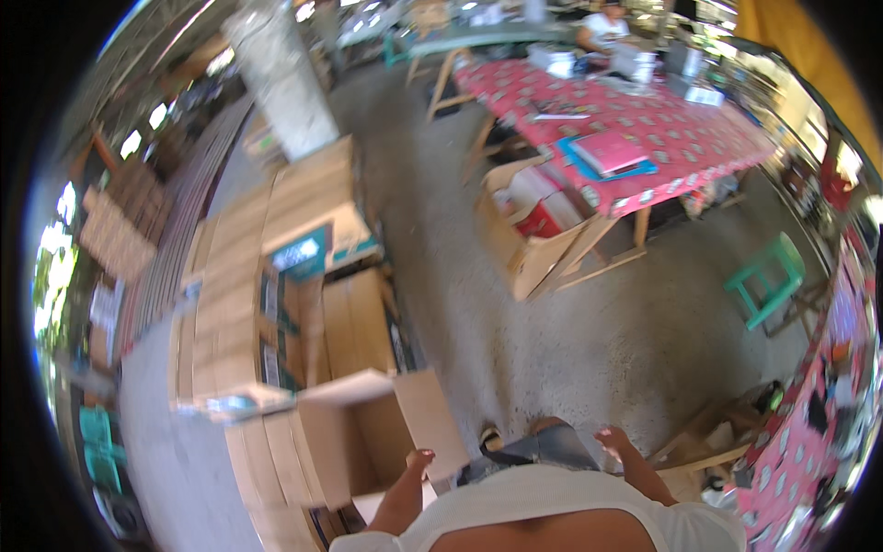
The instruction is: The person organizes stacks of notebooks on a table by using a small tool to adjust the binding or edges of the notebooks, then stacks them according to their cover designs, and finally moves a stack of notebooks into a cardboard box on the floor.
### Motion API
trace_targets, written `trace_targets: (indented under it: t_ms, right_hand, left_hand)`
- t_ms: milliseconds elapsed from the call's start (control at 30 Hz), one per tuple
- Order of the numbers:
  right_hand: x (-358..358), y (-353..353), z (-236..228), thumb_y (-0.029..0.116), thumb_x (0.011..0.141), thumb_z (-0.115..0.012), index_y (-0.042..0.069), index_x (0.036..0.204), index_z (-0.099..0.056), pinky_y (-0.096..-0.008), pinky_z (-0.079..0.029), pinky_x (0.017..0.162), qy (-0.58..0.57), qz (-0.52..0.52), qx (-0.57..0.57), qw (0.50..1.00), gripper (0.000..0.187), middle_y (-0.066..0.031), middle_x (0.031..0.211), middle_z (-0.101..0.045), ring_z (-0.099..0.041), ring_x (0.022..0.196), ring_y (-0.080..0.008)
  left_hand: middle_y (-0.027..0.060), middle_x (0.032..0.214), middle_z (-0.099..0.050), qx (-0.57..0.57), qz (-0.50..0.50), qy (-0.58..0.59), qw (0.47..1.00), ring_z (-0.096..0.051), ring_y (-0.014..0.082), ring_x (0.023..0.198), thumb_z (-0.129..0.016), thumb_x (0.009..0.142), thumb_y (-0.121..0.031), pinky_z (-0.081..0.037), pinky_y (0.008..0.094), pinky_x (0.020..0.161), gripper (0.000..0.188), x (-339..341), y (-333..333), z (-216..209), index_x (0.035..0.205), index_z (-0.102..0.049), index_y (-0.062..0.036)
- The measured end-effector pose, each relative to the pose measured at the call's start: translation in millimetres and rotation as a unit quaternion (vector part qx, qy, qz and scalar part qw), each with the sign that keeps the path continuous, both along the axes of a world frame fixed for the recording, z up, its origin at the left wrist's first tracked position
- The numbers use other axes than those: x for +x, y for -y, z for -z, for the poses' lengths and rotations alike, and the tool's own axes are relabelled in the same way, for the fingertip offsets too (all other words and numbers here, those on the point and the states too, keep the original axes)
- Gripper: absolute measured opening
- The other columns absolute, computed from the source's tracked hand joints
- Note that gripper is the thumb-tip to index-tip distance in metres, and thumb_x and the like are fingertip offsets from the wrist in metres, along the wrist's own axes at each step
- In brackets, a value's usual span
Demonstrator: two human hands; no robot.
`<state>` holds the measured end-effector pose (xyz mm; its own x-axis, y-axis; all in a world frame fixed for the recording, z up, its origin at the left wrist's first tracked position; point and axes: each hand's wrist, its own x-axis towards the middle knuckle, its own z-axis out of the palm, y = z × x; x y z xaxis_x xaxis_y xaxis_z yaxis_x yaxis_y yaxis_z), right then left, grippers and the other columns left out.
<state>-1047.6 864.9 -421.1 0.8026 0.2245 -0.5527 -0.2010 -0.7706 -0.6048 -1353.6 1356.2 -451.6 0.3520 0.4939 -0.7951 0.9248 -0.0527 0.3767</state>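
Note:
An open cardboard box (pixel 354 437) with its flaps raised stands at my left side. My left hand (pixel 421 459) is in front of the box's opening, by the lower edge of its right flap (pixel 432 421). Blur hides whether its fingers touch the flap or are closed. Out to my right, my right hand (pixel 611 441) hangs in the air with loosely bent fingers apart and nothing seen in it. Below the open box, a white surface shows partly behind my left forearm.
Stacked cartons (pixel 230 322) run along the left, beside a concrete pillar (pixel 290 92). Ahead is a table with a red patterned cloth (pixel 681 129), a pink folder (pixel 607 152) and a large open carton (pixel 524 267). A person (pixel 604 32) sits beyond. A green stool (pixel 768 281) stands right.

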Motion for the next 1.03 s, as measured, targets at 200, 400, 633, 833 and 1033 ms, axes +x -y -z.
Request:
trace_targets:
  t_ms: [200,400,633,833,1033]
  right_hand:
    - [-64.7,55.4,-7.6,0.038,0.076,-0.07,0.001,0.095,-0.066,-0.047,-0.051,0.067,-0.199,0.156,-0.097,0.963,0.042,-0.0178,0.085,-0.066,-0.065,0.071,-0.0295]
    - [-96.8,108.4,-20.1,0.037,0.077,-0.07,0.004,0.097,-0.065,-0.0523,-0.05,0.065,-0.252,0.204,-0.046,0.945,0.039,-0.017,0.084,-0.064,-0.064,0.075,-0.0297]
    - [-35.9,197.1,-15.6,0.027,0.076,-0.068,0.004,0.099,-0.063,-0.0496,-0.047,0.075,-0.119,0.322,-0.041,0.938,0.033,-0.019,0.098,-0.06,-0.06,0.088,-0.0339]
    - [148.1,238.2,-155.1,0.019,0.075,-0.067,0.004,0.1,-0.061,-0.0472,-0.044,0.084,0.294,0.364,-0.026,0.884,0.03,-0.0207,0.11,-0.057,-0.055,0.098,-0.0376]
    - [243.5,362.4,-281.9,0.023,0.074,-0.07,0.007,0.108,-0.059,-0.0511,-0.041,0.091,0.413,0.541,-0.369,0.632,0.04,-0.0209,0.128,-0.048,-0.051,0.109,-0.0413]
  left_hand:
    - [0.0029,0.1,-0.069,0.064,0.091,0.068,0.991,-0.064,0.02,0.094,-0.061,0.078,-0.032,-0.05,0.0329,0.083,0.029,113.7,-23.4,-52.9,0.101,-0.069,-0.0175]
    - [0.0065,0.107,-0.066,0.082,0.32,0.004,0.944,-0.061,0.0256,0.101,-0.057,0.076,-0.037,-0.047,0.0368,0.086,0.037,243.6,6.0,-42.0,0.103,-0.068,-0.014]
    - [0.0168,0.114,-0.06,0.117,0.771,0.002,0.626,-0.057,0.0335,0.106,-0.045,0.082,-0.042,-0.045,0.0421,0.089,0.044,458.0,159.8,-45.3,0.105,-0.065,-0.0112]
    - [0.0151,0.098,-0.066,0.049,0.615,0.31,0.723,-0.062,0.0269,0.094,-0.06,0.081,-0.032,-0.049,0.0378,0.077,0.032,622.1,310.3,-79.3,0.101,-0.065,-0.0085]
    - [0.0143,0.11,-0.064,-0.127,0.602,0.249,0.748,-0.06,0.0188,0.1,-0.068,0.082,-0.025,-0.046,0.0274,0.084,0.043,743.7,471.3,-159.5,0.117,-0.057,-0.0013]
